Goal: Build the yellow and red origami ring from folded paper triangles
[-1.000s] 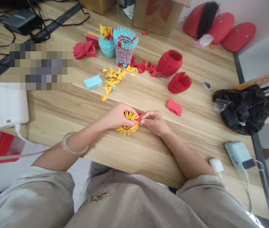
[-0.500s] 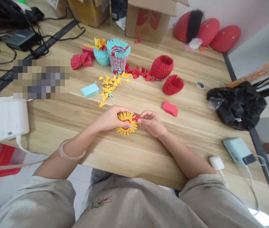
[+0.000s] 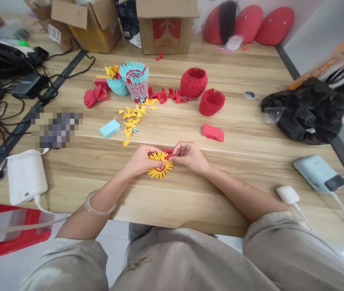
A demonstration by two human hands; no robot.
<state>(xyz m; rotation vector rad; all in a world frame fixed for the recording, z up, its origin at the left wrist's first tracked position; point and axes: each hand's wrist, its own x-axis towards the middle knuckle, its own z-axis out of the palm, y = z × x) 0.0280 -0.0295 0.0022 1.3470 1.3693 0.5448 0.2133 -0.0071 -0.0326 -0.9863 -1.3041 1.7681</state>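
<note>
My left hand [image 3: 142, 161] is closed on the left side of a round 3D origami piece [image 3: 156, 174], its yellow folded points fanned around a red inner ring. The left thumb lies over the middle of it. My right hand [image 3: 190, 157] pinches a small red folded paper piece [image 3: 168, 157] at the origami piece's upper right edge; the fingers hide part of it. Beyond my hands lie loose yellow folded paper pieces [image 3: 132, 121], a stack of light blue paper [image 3: 110, 128] and a stack of red paper slips [image 3: 213, 132].
A blue-and-red origami vase [image 3: 137, 83] stands at the back beside a light blue one [image 3: 117, 86]. Two red origami bowls, one larger [image 3: 193, 83] and one smaller [image 3: 212, 102], are farther right. A black plastic bag [image 3: 308, 111], a white power bank [image 3: 28, 178] and cables flank the work area.
The camera view has shifted, so the table things appear displaced. My right fingers have moved in over the upper right edge of the origami piece with the red paper piece.
</note>
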